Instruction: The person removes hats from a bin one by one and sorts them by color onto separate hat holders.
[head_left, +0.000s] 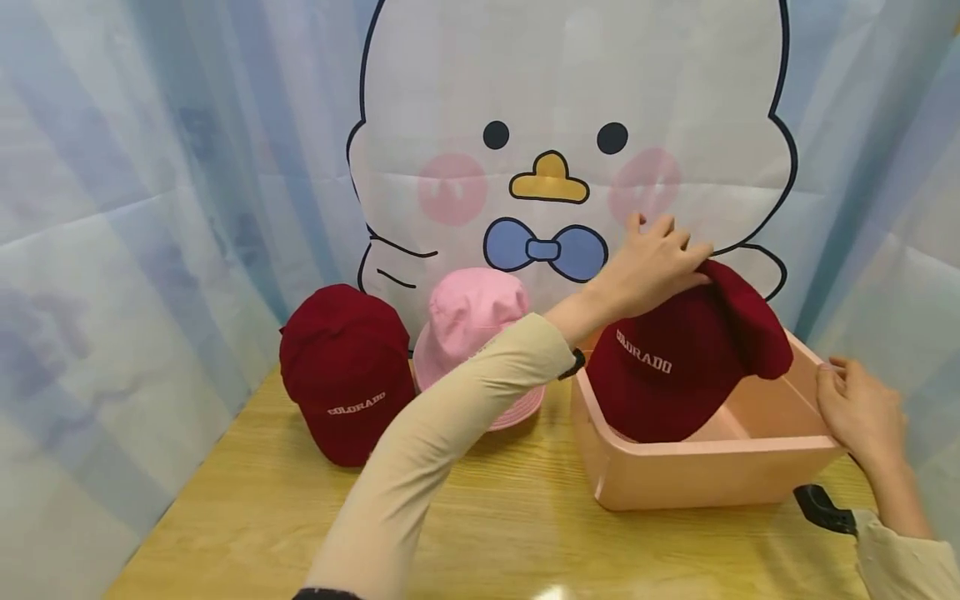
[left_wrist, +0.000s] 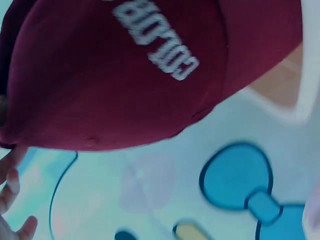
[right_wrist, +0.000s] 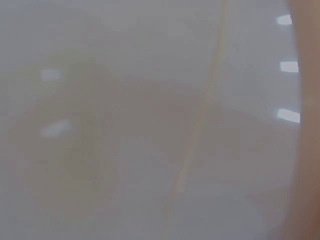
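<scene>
My left hand reaches across to the right and pinches the top of a dark red cap lettered COLORADO. The cap hangs tilted, its brim dipping into a peach-coloured bin. Close up in the left wrist view, the same cap fills the top, with fingers at the lower left. My right hand holds the bin's right rim, thumb over the edge. A hazy grey surface fills the right wrist view, with a blurred peach strip along its right side.
A second dark red COLORADO cap stands on the wooden table at the left. Beside it is a pink bucket hat, partly hidden by my left arm. A curtain with a cartoon figure hangs close behind.
</scene>
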